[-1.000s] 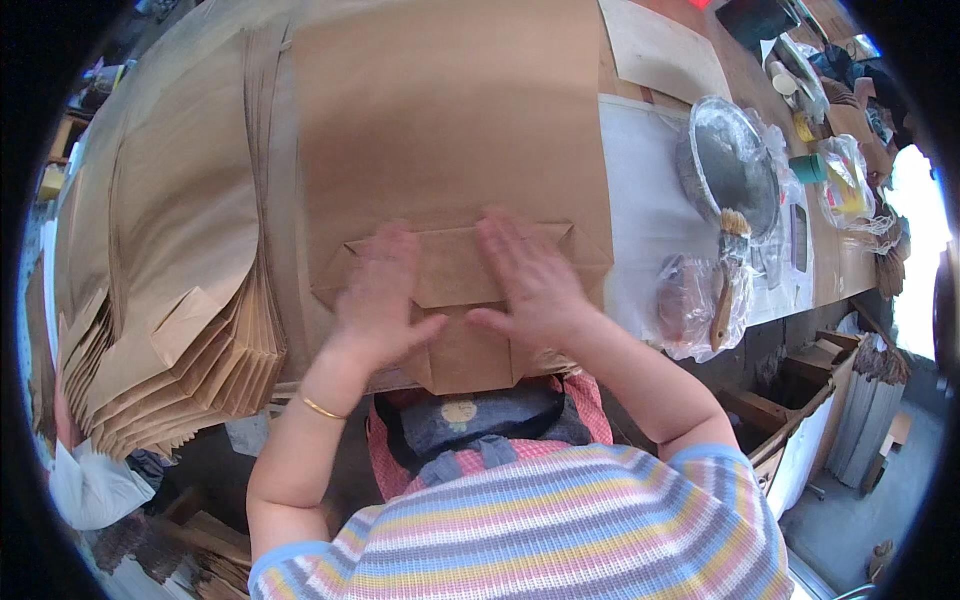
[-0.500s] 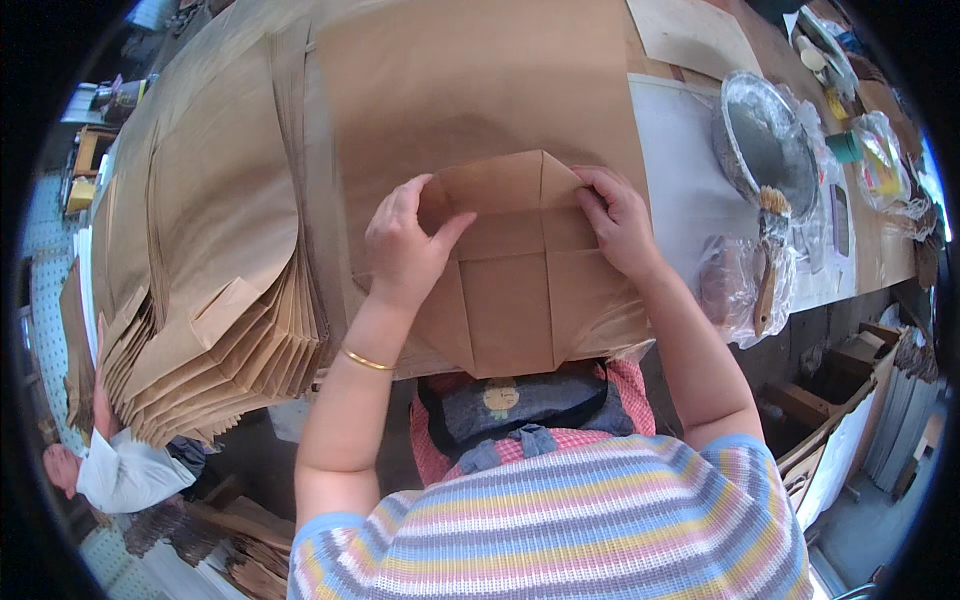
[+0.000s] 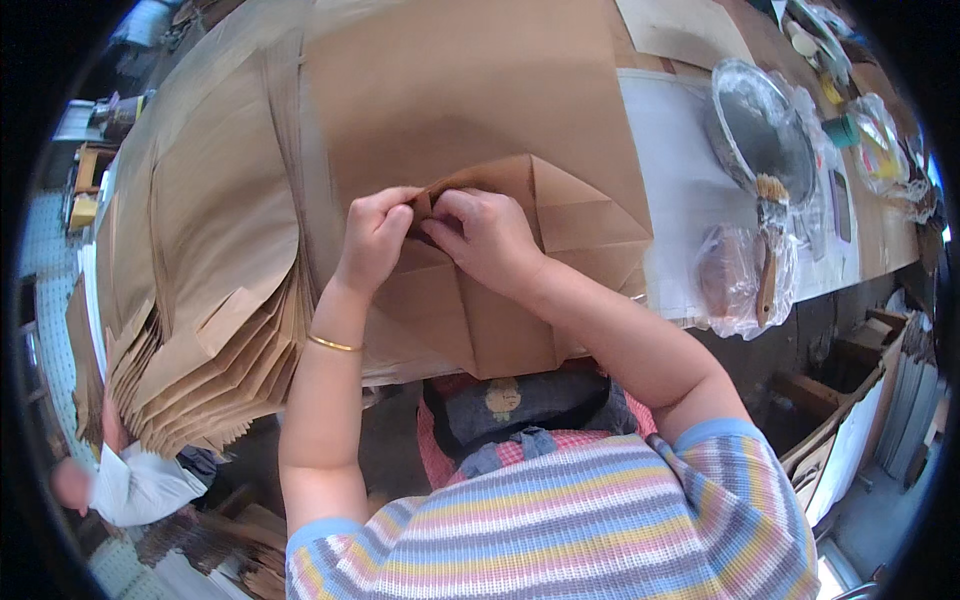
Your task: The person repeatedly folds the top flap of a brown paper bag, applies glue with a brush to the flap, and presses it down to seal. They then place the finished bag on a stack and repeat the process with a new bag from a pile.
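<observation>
A large brown paper bag (image 3: 500,300) lies on the table in front of me, its folded end toward me and its long flat body reaching away. My left hand (image 3: 376,238) pinches the left corner of the opened fold between thumb and fingers. Close beside it, my right hand (image 3: 490,240) has curled fingers gripping the same corner from inside the fold. The paper there is bunched and partly hidden by both hands. On the right, the folded flap stands slightly raised and spread.
To the left lies a stack of brown paper bags (image 3: 215,330) with folded ends. At right are a round paste basin (image 3: 765,130), a brush (image 3: 768,250) on a plastic-wrapped block, and a phone (image 3: 840,205). A person (image 3: 135,485) in white is at far left.
My right hand has left the right side of the fold and moved left, beside my left hand. The left corner is now gathered between both hands.
</observation>
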### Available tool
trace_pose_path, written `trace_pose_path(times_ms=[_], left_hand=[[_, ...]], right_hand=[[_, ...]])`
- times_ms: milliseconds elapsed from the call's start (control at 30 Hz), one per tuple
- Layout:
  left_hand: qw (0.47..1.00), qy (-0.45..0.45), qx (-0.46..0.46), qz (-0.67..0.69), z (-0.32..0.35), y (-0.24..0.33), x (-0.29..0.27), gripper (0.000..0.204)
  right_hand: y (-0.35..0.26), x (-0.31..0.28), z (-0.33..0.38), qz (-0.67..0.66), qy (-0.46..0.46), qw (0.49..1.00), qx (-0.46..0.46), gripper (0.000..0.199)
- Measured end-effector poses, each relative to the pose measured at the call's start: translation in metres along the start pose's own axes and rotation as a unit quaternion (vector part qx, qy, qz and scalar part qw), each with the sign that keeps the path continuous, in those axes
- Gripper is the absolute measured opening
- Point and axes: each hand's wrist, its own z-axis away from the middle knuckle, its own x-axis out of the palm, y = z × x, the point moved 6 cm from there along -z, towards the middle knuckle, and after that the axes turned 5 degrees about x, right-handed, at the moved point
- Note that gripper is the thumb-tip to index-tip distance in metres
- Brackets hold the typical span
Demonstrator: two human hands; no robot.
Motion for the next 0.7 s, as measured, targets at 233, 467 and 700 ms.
trace_pose_path(times_ms=[233,467,700], left_hand=[[0.989,-0.020,-0.025,-0.146,-0.047,-0.024,0.021,0.027],[0.989,-0.084,-0.122,0.010,-0.057,-0.015,0.014,0.018],[0.975,-0.014,-0.069,-0.212,-0.067,-0.026,0.024,0.020]], right_hand=[[-0.023,0.005,0.016,0.104,-0.019,0.990,-0.093,0.009],[-0.020,-0.059,-0.042,0.309,-0.113,0.912,-0.244,0.005],[-0.020,-0.023,0.058,0.461,-0.366,0.753,-0.292,0.015]])
